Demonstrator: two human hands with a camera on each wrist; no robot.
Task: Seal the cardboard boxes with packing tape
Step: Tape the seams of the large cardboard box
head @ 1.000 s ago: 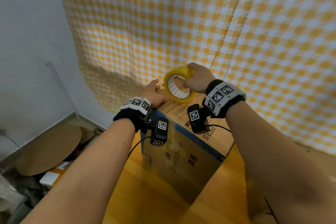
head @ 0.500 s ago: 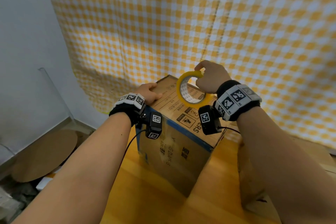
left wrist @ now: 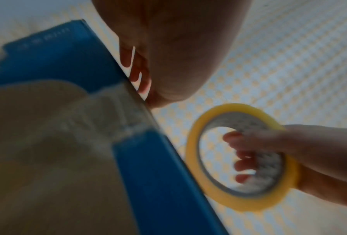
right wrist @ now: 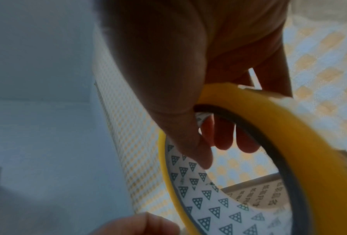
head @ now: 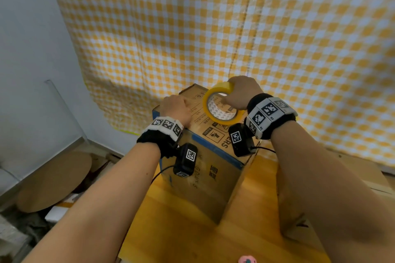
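Right hand [head: 239, 94]: fingers [right wrist: 225, 136] curled through the core of the yellow packing tape roll [head: 222, 106], thumb [right wrist: 190, 139] on the printed inner liner, so the roll is clamped between thumb and fingers. Fingertips show inside the ring in the left wrist view [left wrist: 241, 165]. Roll is held on edge, tilted, just above the box top; the head view suggests its lower rim meets the top, but contact cannot be confirmed.

Left hand [head: 176, 109]: fingers [left wrist: 136, 70] curled loosely, knuckles down, pressing on the top of the cardboard box [head: 205, 181] at its near left edge. It grips nothing; it rests on the surface just left of the roll, apart from the right-hand fingers.

Box: brown, blue band [left wrist: 162, 159] along the upper edge, printed handling symbols on top. Top face is closed; contents not visible. A pale strip of tape [left wrist: 108, 116] crosses the blue band on the side face below the left fingers; blurred.

Box stands on a wooden table [head: 171, 226]. A second cardboard box [head: 292, 215] sits beyond the right forearm, near the first; contents hidden. Yellow checked curtain [head: 235, 28] hangs behind both hands.
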